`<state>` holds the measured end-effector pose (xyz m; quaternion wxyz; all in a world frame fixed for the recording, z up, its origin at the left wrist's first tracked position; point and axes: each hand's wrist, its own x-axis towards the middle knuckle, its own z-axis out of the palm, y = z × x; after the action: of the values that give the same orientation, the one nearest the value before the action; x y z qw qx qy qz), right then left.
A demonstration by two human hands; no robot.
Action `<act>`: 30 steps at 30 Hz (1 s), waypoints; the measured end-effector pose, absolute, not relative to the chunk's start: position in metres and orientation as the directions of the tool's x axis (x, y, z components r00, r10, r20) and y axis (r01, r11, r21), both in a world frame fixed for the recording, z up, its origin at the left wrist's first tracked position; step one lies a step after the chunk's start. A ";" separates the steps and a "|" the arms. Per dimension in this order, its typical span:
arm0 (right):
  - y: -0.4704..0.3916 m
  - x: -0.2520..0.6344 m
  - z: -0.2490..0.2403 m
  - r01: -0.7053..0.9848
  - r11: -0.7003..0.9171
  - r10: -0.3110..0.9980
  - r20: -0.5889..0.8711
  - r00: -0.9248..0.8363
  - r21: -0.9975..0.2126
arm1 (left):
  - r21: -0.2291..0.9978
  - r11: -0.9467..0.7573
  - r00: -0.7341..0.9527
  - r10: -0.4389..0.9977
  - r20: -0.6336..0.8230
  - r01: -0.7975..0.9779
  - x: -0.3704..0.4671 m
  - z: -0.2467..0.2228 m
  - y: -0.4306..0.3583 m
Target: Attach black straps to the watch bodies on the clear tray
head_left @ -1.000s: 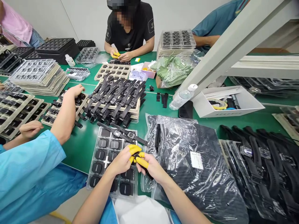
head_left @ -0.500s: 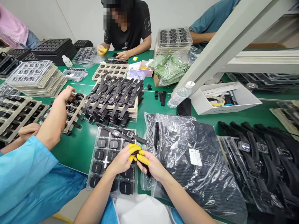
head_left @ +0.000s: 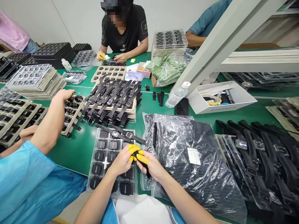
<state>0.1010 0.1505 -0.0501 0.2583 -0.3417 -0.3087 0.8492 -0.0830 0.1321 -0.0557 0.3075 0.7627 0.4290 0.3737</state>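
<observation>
Yellow finger cots cover fingertips on both my hands. My left hand (head_left: 123, 159) and my right hand (head_left: 150, 164) meet, pinched on one black watch strap (head_left: 147, 171). Its lower end hangs under my right hand; the fingers hide the rest, so I cannot tell whether a watch case is attached. Below my left hand lies a clear tray (head_left: 105, 162) of square black watch cases in compartments. Across its far edge rest two black watches with straps (head_left: 129, 134). To the right, a large plastic bag (head_left: 184, 143) of black straps lies flat, with a loose strap (head_left: 155, 135) on top.
Strapped watches (head_left: 112, 98) are piled on trays ahead. A co-worker's arm (head_left: 50, 124) reaches in from the left; another person (head_left: 125, 31) works opposite. A bottle (head_left: 178, 95), a white box (head_left: 221, 105) and a slanted beam (head_left: 217, 40) stand right, beyond the bag.
My hands keep their pinch on the strap, almost unmoved. The co-worker's hand at left has lifted slightly from the watch tray. The view has shifted a little.
</observation>
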 end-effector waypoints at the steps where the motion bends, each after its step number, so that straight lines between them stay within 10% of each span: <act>1: 0.150 0.101 -0.050 -0.243 -0.673 0.659 -0.418 -0.625 -0.698 | 0.784 -0.446 0.341 0.885 0.316 0.431 -0.082 -0.056 0.132; 30: 0.150 0.094 -0.053 -0.248 -0.490 0.837 -0.372 -0.400 -0.836 | 0.578 -0.441 0.387 0.895 0.223 0.687 -0.078 -0.049 0.128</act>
<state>0.0940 0.1501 -0.0529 0.3583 -0.4141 -0.3560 0.7572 -0.0784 0.1284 -0.0492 0.2008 0.8082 0.4892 0.2592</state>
